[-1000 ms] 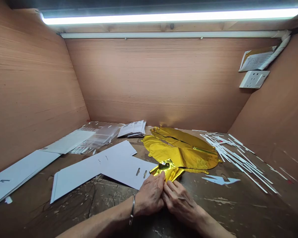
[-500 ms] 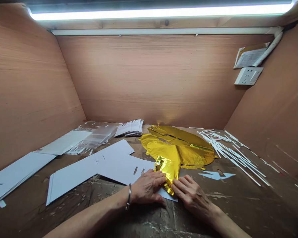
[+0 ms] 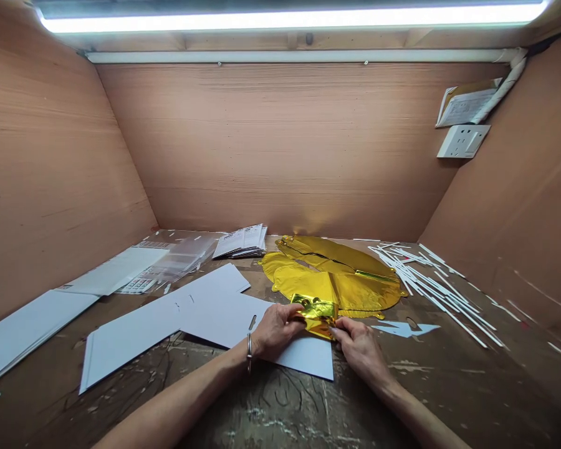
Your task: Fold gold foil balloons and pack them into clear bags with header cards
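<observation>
Pinching opposite edges of gold foil (image 3: 318, 310), left hand (image 3: 275, 328) and right hand (image 3: 362, 349) stand apart, white card (image 3: 303, 357) showing between.

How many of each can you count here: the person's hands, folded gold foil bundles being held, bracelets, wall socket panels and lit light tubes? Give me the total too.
Hands: 2 (left hand, right hand)
Gold foil bundle, held: 1
Bracelet: 1
Wall socket panel: 1
Light tube, lit: 1
Total: 6

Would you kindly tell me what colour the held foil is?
The held foil is shiny gold; see the head view.
</observation>
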### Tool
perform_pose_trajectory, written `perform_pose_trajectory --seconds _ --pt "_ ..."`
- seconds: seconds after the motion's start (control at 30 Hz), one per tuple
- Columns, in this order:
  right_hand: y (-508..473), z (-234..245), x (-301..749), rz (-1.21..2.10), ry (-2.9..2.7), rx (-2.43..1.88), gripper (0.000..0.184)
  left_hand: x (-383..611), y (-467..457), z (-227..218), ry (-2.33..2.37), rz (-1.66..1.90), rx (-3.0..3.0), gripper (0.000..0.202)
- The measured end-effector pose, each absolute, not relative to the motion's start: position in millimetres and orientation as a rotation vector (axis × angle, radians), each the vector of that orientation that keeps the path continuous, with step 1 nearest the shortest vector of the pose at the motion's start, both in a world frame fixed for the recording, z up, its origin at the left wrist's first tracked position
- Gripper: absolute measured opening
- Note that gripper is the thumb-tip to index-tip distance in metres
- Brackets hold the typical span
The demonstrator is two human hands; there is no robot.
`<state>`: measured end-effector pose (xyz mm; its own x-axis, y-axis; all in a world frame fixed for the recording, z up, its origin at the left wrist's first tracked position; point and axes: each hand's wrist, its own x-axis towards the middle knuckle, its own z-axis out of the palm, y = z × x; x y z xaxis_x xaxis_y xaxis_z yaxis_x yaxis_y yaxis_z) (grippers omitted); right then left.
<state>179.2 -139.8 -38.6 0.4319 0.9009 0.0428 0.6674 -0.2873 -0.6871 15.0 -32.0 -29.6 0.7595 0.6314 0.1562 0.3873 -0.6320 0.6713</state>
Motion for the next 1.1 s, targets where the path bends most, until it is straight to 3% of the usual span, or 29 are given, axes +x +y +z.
perform_pose_trajectory --seconds 0.27,0.4,0.53,0.7,0.77,0.87,0.97,1.03,1.1 --pt "-112.4 -41.8 190.3 0.594 -1.147 -2.171 0.004 29.3 -27.3 -30.6 0.934 0.625 2.207 0.019" --pt "-101.8 -41.0 194.6 0.709 -1.081 -2.159 0.013 22.3 -47.3 -21.1 0.698 0.626 2.79 0.034" --pt "-95.3 -32.6 194.7 0.823 -1.034 -2.129 0.013 27.6 -59.7 -22.6 0.521 0.404 3.266 0.03" --pt "-106.1 -10.3 194.3 0.826 -1.123 -2.095 0.004 38.2 -54.3 -25.7 0.546 0.283 3.337 0.025" --pt "-118.3 -3.1 195.8 0.662 -1.297 -2.01 0.021 36.3 -51.3 -20.0 0.537 0.271 3.322 0.02" --pt "-137.6 -1.8 196.9 0.064 -1.819 -1.732 0.046 28.9 -50.0 -3.2 0.482 0.28 3.319 0.015" --pt "-147.8 -6.6 191.5 -0.422 -2.082 -1.451 0.03 20.9 -50.4 19.4 0.378 0.231 3.288 0.012" --pt "-147.8 -4.1 184.0 -0.442 -2.03 -1.401 0.019 15.8 -48.9 34.7 0.379 0.2 3.209 0.011" --pt "-143.6 6.3 175.2 -0.262 -1.905 -1.482 0.019 10.6 -44.6 47.9 0.487 0.247 3.013 0.01"
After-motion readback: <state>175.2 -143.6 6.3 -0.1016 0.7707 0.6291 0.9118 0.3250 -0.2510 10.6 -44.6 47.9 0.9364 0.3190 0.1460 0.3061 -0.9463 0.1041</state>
